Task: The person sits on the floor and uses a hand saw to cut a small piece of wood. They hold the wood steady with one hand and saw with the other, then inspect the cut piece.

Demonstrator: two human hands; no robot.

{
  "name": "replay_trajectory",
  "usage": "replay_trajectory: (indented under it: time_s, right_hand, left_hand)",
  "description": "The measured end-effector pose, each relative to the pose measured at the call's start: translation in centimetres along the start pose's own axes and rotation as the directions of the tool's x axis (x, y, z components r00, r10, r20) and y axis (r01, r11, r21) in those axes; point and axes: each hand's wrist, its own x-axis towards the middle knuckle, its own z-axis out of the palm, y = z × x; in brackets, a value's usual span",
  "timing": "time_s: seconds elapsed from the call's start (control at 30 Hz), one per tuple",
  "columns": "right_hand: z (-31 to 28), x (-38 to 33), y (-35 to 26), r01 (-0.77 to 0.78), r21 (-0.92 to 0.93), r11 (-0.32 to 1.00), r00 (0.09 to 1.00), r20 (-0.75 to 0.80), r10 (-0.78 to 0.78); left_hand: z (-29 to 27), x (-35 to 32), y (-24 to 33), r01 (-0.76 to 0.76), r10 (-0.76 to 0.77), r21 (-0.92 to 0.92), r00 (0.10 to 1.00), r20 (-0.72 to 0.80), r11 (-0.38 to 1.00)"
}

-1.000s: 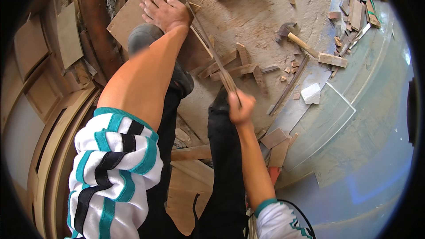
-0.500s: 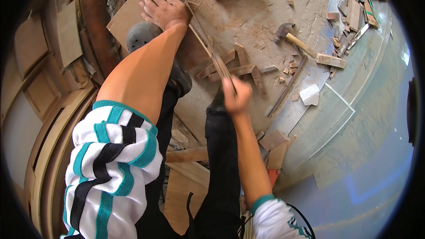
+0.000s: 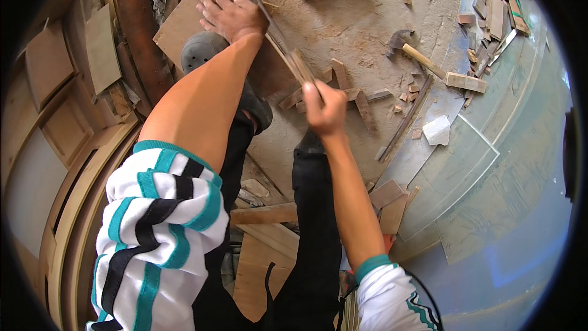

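- The left hand (image 3: 231,17) lies flat with fingers spread, palm pressed down on a brown wooden board (image 3: 184,24) at about eleven o'clock in the view.
- The right hand (image 3: 324,107) is curled into a fist around the wooden handle of a handsaw (image 3: 278,37); the grip sits near the centre, just toward twelve o'clock.
- From that fist the saw blade runs up toward eleven o'clock, passing just beside the left hand's wrist and across the board's edge. The blade is thin and blurred, so whether its teeth are in the wood I cannot tell.
- The board lies under the left hand and at ten o'clock from the right hand, near it but apart.
- A dark shoe (image 3: 202,55) stands on the board just below the left hand, at its seven o'clock.
- Short wood offcuts (image 3: 361,101) lie on the dusty floor touching or just beside the right hand, at its three o'clock.
- A hammer (image 3: 410,52) with a wooden handle lies well apart from the right hand, at its two o'clock.
- A pale block (image 3: 438,130) lies at three o'clock from the right hand.
- Curved wooden frames (image 3: 67,196) stack up at nine o'clock in the view.
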Motion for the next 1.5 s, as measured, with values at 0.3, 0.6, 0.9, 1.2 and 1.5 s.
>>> replay_trajectory:
  time_s: [0.3,0.6,0.9,1.2,1.5]
  right_hand:
    - [-4.7,-12.7,-9.5,-0.193,-0.103,0.976,0.981,0.0,0.194]
    - [0.2,4.4,-13.3,-0.303,-0.233,0.924,0.945,0.055,0.324]
    - [-4.0,-4.6,-23.3,-0.45,-0.193,0.872,0.889,-0.006,0.457]
    - [0.8,3.0,-20.9,-0.36,-0.353,0.864,0.919,0.028,0.394]
    - [2.8,6.2,-13.2,-0.307,-0.329,0.893,0.945,0.006,0.327]
  left_hand:
    - [0.0,0.0,-1.2,0.016,-0.017,-0.014,0.999,-0.045,1.0]
    - [0.7,-0.1,-0.6,-0.013,0.009,-0.074,0.998,-0.059,0.997]
    - [-0.3,0.0,-0.5,0.036,-0.04,-0.106,0.999,-0.036,0.994]
    - [0.1,0.0,-0.2,0.063,-0.057,-0.122,0.997,0.047,0.991]
    - [-0.5,-0.4,0.5,0.043,-0.038,-0.128,0.999,0.036,0.991]
